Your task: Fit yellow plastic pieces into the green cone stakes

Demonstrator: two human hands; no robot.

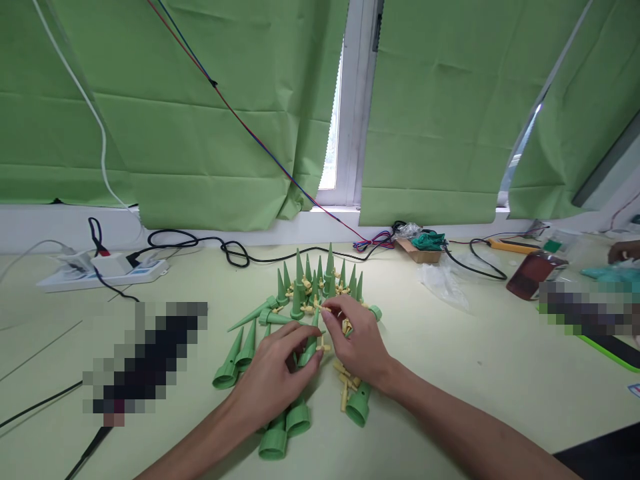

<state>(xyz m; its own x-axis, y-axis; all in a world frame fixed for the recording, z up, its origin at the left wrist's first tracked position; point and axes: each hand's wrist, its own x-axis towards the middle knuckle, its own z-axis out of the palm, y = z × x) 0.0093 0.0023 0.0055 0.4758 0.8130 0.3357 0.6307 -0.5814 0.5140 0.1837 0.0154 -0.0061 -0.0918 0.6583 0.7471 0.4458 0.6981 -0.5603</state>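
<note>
At the centre of the frame, the left hand is curled nearly closed around a hollow, tapered green plastic cone; a small branched pale-yellow plastic piece sits at its fingertips, though whether they pinch it cannot be told. Just to the right, the right hand has thumb and forefinger brought together on a second pale-yellow plastic piece, near the cone's tip.

Behind both hands, a cluster of upright green plastic cones stands on the pale-yellow desk, with yellow pieces among them. More green cones lie tilted at lower left of centre, and loose yellow plastic connectors lie below the right hand. A white power strip rests at middle left.
</note>
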